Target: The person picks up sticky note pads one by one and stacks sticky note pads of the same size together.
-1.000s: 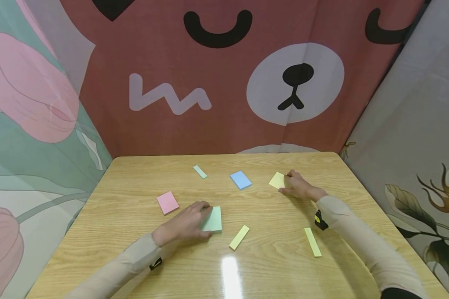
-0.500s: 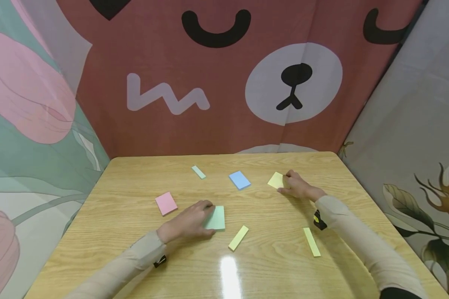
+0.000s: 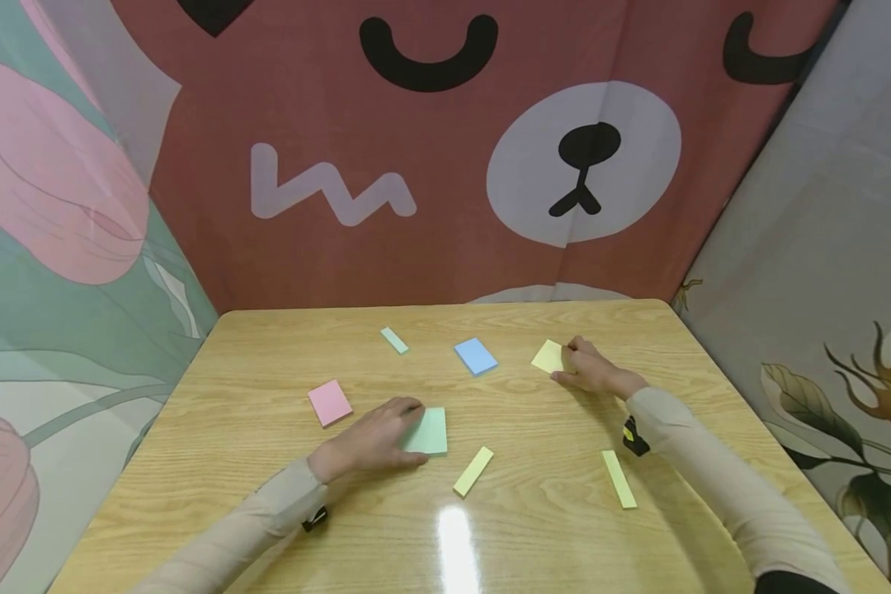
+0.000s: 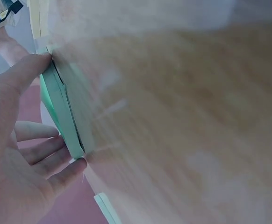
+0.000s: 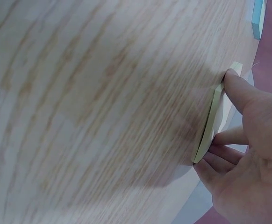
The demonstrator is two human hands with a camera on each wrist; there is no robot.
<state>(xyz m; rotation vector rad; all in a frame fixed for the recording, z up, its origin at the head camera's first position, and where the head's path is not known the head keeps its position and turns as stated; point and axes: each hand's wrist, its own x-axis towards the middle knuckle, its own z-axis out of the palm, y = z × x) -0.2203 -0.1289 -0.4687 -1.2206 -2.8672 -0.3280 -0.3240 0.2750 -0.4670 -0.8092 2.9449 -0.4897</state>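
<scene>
My left hand (image 3: 374,437) grips a light green sticky note pad (image 3: 432,431) by its opposite edges. In the left wrist view the thumb is at one end of the green pad (image 4: 61,105) and the fingertips at the other. Farther back on the right, my right hand (image 3: 596,368) pinches a pale yellow sticky note pad (image 3: 547,356). The right wrist view has this yellow pad (image 5: 211,121) between thumb and curled fingers, low over the wood. A pink sticky note pad (image 3: 330,403) lies left of my left hand, and a blue one (image 3: 476,356) lies between the two hands.
Narrow yellow note strips lie near the front: one strip (image 3: 473,472) right of the green pad, another strip (image 3: 619,479) below my right wrist. A small green strip (image 3: 394,341) is at the back of the wooden table (image 3: 267,346). A printed curtain (image 3: 445,272) hangs behind.
My left hand has shifted slightly right with the green pad. The right hand and yellow pad stay in place; the head view moved a little.
</scene>
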